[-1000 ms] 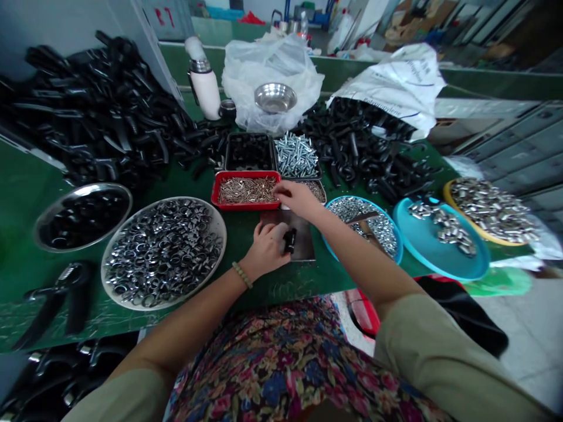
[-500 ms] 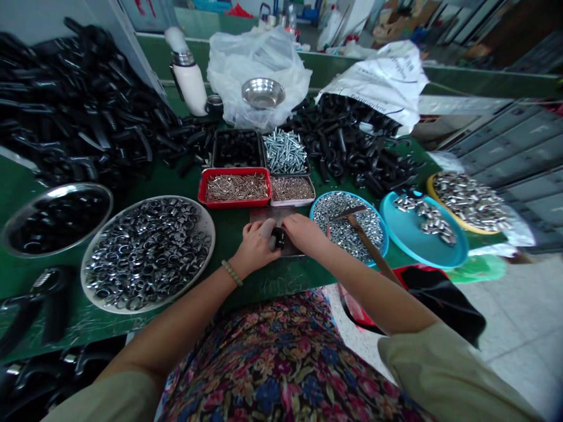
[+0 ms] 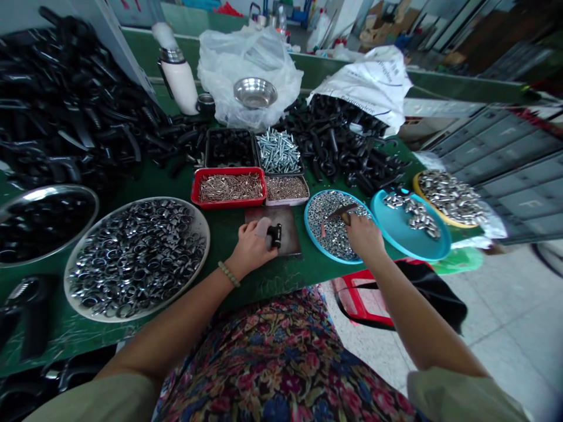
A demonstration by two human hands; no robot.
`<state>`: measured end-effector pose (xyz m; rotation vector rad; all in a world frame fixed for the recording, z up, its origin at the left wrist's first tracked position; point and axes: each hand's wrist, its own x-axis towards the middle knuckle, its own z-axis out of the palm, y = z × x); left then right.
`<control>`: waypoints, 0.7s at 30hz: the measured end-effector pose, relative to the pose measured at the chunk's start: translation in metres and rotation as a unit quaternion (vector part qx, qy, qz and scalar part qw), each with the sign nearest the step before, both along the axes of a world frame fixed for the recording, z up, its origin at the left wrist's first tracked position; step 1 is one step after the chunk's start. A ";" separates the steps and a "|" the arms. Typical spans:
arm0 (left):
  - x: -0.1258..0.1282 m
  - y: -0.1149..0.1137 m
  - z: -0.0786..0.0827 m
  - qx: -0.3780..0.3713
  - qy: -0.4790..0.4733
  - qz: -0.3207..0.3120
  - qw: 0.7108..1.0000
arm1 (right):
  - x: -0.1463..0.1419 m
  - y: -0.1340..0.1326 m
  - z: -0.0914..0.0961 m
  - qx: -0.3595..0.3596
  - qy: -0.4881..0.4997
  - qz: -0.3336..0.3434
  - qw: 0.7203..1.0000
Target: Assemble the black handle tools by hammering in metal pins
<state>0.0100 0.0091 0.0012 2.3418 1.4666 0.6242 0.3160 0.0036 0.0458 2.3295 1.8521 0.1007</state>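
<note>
On the left, a wide steel tray (image 3: 136, 200) of metal rings lies near the left hand (image 3: 250, 249). Its fingers curl in and pinch a small black part (image 3: 275, 235), which stands on a steel plate (image 3: 287, 230) at the near edge of the green table (image 3: 220, 275). Further right, the right hand (image 3: 363, 237) is clenched around the handle of a small hammer (image 3: 342, 211), whose head sits over a blue tray (image 3: 306, 231) of nuts. Beside it lies a teal tray (image 3: 398, 231) of metal sleeves.
</note>
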 end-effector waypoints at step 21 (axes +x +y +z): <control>0.002 0.009 0.007 0.004 -0.035 -0.090 0.995 | -0.046 -0.011 0.011 0.047 0.120 0.005 0.992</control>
